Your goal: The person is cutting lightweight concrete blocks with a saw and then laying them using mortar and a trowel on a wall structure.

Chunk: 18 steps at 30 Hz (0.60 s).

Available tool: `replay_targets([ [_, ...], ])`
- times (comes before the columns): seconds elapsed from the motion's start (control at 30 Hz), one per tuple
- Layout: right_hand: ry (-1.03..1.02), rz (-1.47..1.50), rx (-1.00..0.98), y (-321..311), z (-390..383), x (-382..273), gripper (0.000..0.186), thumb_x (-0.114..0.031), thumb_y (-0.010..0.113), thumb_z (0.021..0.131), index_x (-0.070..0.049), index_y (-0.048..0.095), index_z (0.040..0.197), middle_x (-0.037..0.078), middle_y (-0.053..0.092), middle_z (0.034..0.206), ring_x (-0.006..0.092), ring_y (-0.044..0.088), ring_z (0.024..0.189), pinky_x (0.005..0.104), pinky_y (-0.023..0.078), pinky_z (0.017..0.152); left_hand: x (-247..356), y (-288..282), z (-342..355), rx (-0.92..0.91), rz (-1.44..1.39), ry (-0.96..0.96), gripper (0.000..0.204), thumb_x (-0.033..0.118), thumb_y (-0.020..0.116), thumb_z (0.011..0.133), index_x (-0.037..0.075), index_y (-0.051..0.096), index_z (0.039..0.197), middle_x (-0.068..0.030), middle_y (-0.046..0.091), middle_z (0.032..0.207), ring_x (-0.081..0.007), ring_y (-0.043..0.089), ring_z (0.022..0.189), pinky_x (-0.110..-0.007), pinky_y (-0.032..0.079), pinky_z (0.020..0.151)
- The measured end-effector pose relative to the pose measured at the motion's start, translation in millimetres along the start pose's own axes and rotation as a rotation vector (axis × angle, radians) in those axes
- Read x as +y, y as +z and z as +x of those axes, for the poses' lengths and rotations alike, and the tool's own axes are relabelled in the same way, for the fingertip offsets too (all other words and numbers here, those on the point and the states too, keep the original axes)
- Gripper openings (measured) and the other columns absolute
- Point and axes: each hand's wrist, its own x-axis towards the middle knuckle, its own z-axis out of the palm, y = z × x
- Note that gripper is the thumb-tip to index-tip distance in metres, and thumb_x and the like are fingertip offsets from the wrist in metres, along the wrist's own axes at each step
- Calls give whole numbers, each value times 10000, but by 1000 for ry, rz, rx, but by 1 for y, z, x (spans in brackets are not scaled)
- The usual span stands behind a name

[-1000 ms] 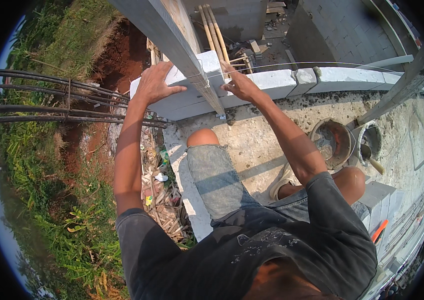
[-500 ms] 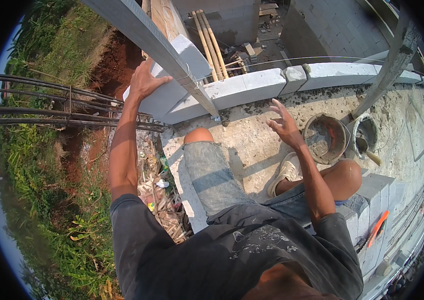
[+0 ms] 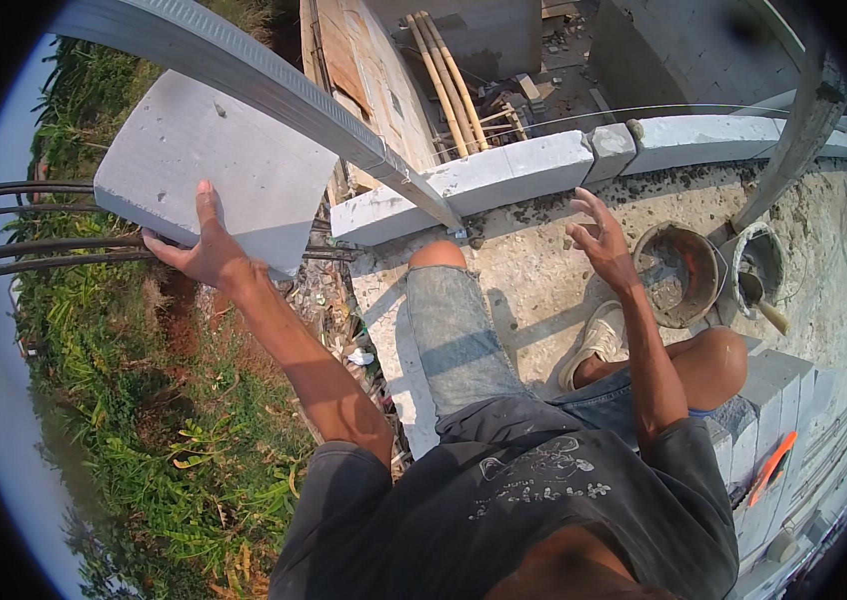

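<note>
My left hand (image 3: 206, 248) grips a pale aerated concrete block (image 3: 219, 150) by its lower edge, with the thumb lying on its broad face. The block is tilted out beyond the left end of the low block wall (image 3: 504, 170), over the drop. My right hand (image 3: 601, 240) holds nothing; its fingers are apart in the air over the slab, beside a mortar bucket (image 3: 679, 320). Next to that stands a second bucket (image 3: 738, 270), with a tool's pale handle (image 3: 773, 317) sticking out.
A slanting metal post (image 3: 344, 140) stands between my arms, and a wooden post (image 3: 789, 150) rises at the right. Long dark rebars (image 3: 54, 252) jut out leftward over vegetation. Stacked blocks (image 3: 779, 385) and an orange-handled tool (image 3: 774, 465) lie at my right. A string runs above the wall.
The block has come off the wall's left end and swung out to the left and nearer in my left hand. My right hand stays open in nearly the same place.
</note>
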Motion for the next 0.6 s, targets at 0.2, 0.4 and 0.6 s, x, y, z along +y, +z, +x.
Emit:
replay_targets([
  [0.2,-5,70,-143,-74,-30,-53,561,-183,661,934,-124,437,1445,140,570,1326,232,652,1040,337,528,865,0,-79,-66,-139,209,-123,844,260,746,847,74,251,1504,-217,494,1331,-292,592,1092,-436,594,851],
  [0.4,-19,-408,263,-213,-90,-93,321,-312,634,966,-36,678,1124,35,687,965,117,647,907,265,514,798,-38,-154,-123,-252,-120,-471,858,377,724,848,24,278,1492,-233,409,1439,-365,528,1212,-582,497,992],
  [0.6,244,-986,503,-329,-112,-55,263,-152,654,879,-60,682,1125,115,708,983,203,679,932,349,536,755,-49,-166,-178,-448,-662,-959,766,433,635,920,23,309,1477,-180,398,1475,-347,494,1265,-577,466,1024],
])
